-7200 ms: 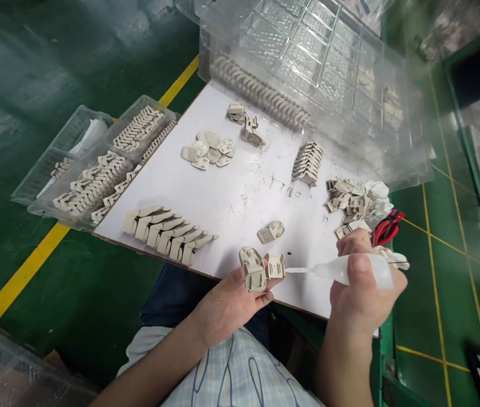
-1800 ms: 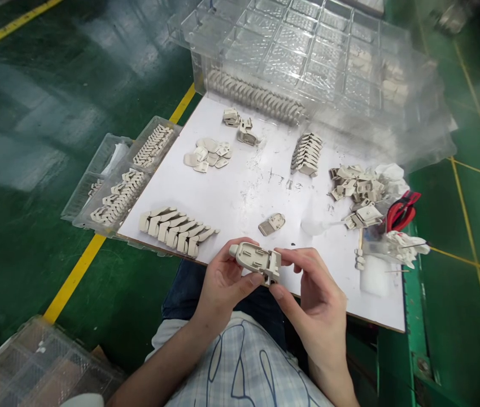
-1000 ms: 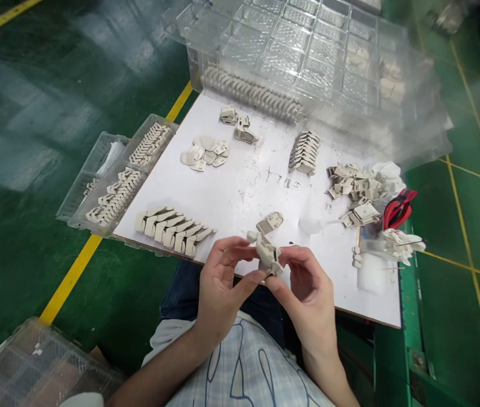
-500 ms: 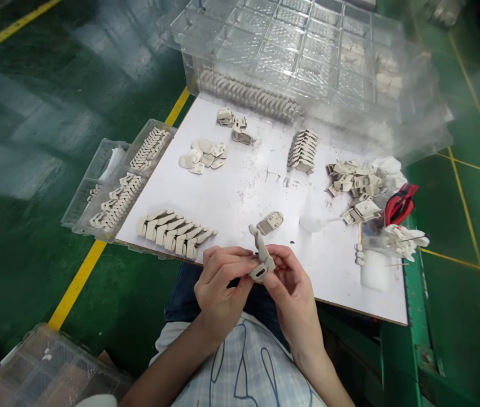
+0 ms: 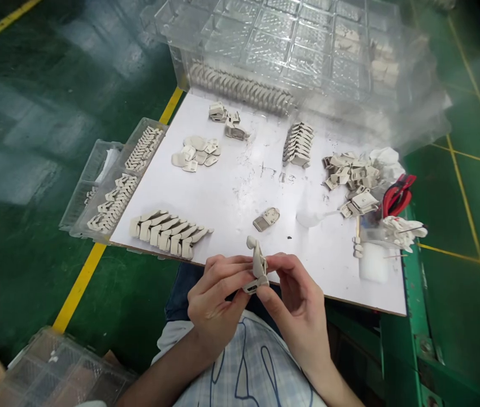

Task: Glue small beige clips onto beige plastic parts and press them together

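A small beige plastic part (image 5: 258, 264) is pinched between both hands at the front edge of the white board (image 5: 231, 198). My left hand (image 5: 218, 299) grips it from the left, with its fingertips behind it. On the other side my right hand (image 5: 301, 299) holds it between thumb and fingers. One loose beige piece (image 5: 266, 219) lies on the board just beyond the hands. To the left stands a row of joined beige parts (image 5: 170, 232). Flat beige pieces (image 5: 197, 152) lie farther back, near a few assembled parts (image 5: 228, 120).
Clear compartment trays (image 5: 291, 39) are stacked at the back. A stacked row (image 5: 298, 144) and a heap of beige parts (image 5: 352, 175) sit at the right, beside red-handled pliers (image 5: 396, 195) and a white block (image 5: 373, 263). Filled trays (image 5: 115, 192) adjoin the left edge.
The held part has turned a little and moved slightly lower, away from the loose piece, with both hands still on it. The whole view has shifted slightly.
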`<state>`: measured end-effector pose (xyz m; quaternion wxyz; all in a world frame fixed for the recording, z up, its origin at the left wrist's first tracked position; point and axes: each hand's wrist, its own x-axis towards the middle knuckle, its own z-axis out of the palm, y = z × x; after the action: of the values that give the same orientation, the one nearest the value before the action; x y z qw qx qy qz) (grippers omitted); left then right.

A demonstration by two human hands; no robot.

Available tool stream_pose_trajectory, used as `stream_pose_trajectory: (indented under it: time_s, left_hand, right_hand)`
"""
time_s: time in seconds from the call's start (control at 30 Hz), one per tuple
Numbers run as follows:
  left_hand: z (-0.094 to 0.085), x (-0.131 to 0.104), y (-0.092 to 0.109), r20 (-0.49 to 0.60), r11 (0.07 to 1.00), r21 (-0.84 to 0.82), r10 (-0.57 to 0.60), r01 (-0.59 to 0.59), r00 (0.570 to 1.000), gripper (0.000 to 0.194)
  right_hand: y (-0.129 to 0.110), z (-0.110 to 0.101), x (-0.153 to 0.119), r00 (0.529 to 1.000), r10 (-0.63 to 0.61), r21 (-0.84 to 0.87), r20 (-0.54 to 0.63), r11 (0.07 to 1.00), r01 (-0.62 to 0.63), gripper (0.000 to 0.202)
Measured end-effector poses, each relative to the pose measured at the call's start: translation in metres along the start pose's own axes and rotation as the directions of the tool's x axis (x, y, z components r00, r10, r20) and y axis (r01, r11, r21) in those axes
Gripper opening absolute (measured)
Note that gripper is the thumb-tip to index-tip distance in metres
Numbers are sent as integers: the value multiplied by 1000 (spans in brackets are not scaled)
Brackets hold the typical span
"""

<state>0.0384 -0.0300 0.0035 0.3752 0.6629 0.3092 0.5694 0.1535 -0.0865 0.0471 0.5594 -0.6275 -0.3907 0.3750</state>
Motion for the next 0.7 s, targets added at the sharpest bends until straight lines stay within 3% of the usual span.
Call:
stream_pose_trajectory:
  time_s: [0.23, 0.43, 0.7]
  left_hand:
    - [-8, 10, -6, 146, 999, 44, 26, -33, 989, 37]
    - [-4, 8, -4, 44, 999, 13, 45, -45, 998, 31]
    - [0, 2, -2, 61, 987, -151, -43, 52, 997, 25]
  right_hand:
    - [5, -3, 2, 998, 65, 73, -27, 995, -63, 20]
    - [0, -2, -4, 993, -101, -110, -64, 989, 94, 20]
    - [-5, -3, -11, 981, -189, -215, -52, 961, 174, 22]
